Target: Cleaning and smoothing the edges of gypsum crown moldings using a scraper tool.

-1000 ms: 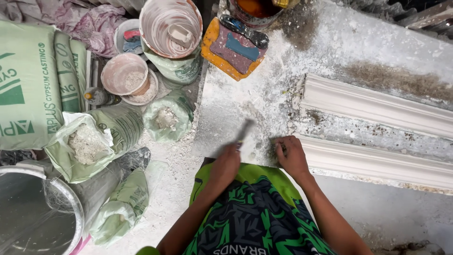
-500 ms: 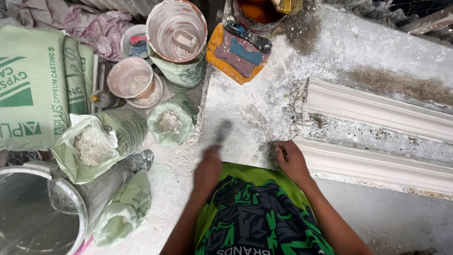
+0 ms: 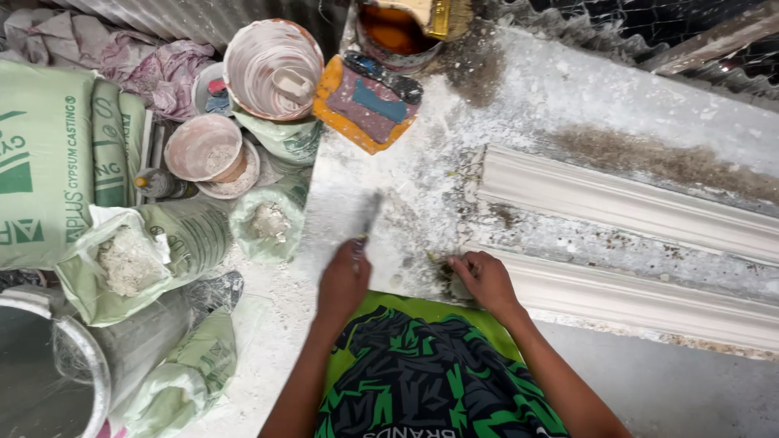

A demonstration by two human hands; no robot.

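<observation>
1. Head view, largest first: the plaster-dusted work table [image 3: 584, 89] fills the right side. Compared with the picture a second earlier, the camera has tilted and the table sits lower and nearer in frame; nothing on it has been relocated.

2. White cornice moulding [image 3: 633, 203] lies lengthwise on the table, both ribs unbroken. Position unchanged across the three pictures. Its near end is just beside your right hand.

3. Green-printed gypsum sacks [image 3: 57, 162] and the open bags of powder [image 3: 122, 259] stand off the table's left edge, with the stained buckets [image 3: 272, 69] behind them. No change.

4. Orange-rimmed sponge pad [image 3: 365, 101] rests at the table's far-left corner, well apart from both hands. Untouched.

5. Your right hand [image 3: 485, 280] presses on the table at the moulding's end, fingers curled together over a small dark clump. It has held this spot throughout; judged as the steadying hand.

6. Your left hand [image 3: 342, 284] is closed around the handle of the scraper [image 3: 367, 219], fingers wrapped tight. This is the one real change: half a second ago the blade was a blur further left; now it points up-right across the powdery patch, blade flat on the surface. Judged: a scraping stroke is mid-sweep, loose plaster not yet cleared.
</observation>
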